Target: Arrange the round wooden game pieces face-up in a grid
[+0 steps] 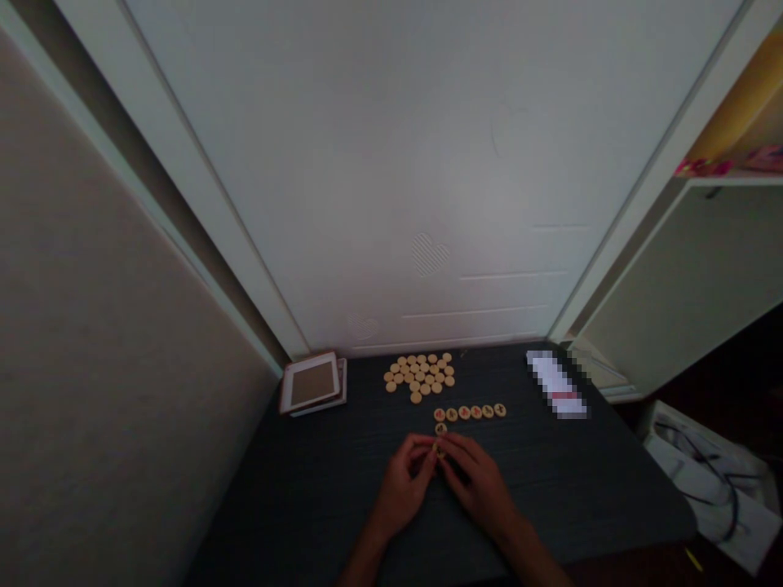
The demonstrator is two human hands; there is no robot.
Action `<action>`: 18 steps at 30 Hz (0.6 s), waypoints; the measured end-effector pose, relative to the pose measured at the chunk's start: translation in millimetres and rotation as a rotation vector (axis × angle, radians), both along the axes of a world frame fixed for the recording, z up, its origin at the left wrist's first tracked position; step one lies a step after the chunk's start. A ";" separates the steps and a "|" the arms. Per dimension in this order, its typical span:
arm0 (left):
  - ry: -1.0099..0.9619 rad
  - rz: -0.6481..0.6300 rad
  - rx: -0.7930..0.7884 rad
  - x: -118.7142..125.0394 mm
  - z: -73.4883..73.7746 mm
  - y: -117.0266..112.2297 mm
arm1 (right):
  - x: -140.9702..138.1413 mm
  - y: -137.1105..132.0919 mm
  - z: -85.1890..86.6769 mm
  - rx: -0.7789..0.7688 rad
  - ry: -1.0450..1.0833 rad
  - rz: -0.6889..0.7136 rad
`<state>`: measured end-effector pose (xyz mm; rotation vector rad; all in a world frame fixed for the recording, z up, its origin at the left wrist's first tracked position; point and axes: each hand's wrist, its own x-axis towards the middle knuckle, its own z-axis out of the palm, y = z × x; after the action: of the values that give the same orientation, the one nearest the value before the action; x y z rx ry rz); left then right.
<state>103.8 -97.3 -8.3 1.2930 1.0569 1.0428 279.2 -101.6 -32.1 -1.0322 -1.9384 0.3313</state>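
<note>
Your left hand (pixel 404 481) and right hand (pixel 480 481) meet fingertip to fingertip, low over the dark table (pixel 318 505). Left grip: pinched on a small wooden disc (pixel 438 447). Right grip: fingers curled against the same disc; clamped or not, cannot tell. Just beyond lie a single disc (pixel 441 429), then a row of discs (pixel 470 412). Farther back are a heap of discs (pixel 420 375) and a box (pixel 311 383).

Your left hand (pixel 400 483) and right hand (pixel 481 481) are bare. Behind each grip, your left forearm (pixel 362 561) and right forearm (pixel 531 556) are uncovered too, down to the lower edge of view. Dim light hides any finer marks.
</note>
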 end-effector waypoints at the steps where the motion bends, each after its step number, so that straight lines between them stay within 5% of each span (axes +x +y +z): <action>1: 0.003 0.001 0.000 0.2 0.1 -0.3 | 0.0 -0.3 -0.4 0.009 -0.004 0.006; 18: 0.024 0.029 0.005 -0.5 -7.8 0.2 | 31.3 17.3 -3.3 -0.082 -0.017 -0.148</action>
<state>103.3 -97.1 -16.1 1.3005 1.0947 1.0541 310.5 -84.3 -35.3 -1.2289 -1.8638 0.3215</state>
